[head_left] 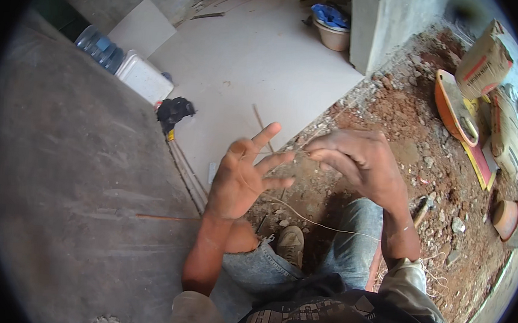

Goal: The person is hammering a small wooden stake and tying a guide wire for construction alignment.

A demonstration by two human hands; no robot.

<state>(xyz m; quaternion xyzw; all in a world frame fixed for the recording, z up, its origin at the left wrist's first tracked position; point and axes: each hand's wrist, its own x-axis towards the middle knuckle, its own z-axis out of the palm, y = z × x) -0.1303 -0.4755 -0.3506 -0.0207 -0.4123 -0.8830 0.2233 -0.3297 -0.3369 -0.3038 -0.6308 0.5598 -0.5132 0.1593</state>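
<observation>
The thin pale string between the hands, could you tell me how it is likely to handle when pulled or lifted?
The thin pale string probably handles floppy: it sags in a loose curve below the right hand. It looks very light, hanging freely past the open left hand. It may tangle easily, judging by the loose loops on the dirt.

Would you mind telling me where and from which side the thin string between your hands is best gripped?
Probably on the taut stretch of string between the left hand and right hand. It is thin, so pinch it with thumb and forefinger from above, close beside the right hand, which already pinches it. The slack part trailing down over the knee would likely slip.
</observation>
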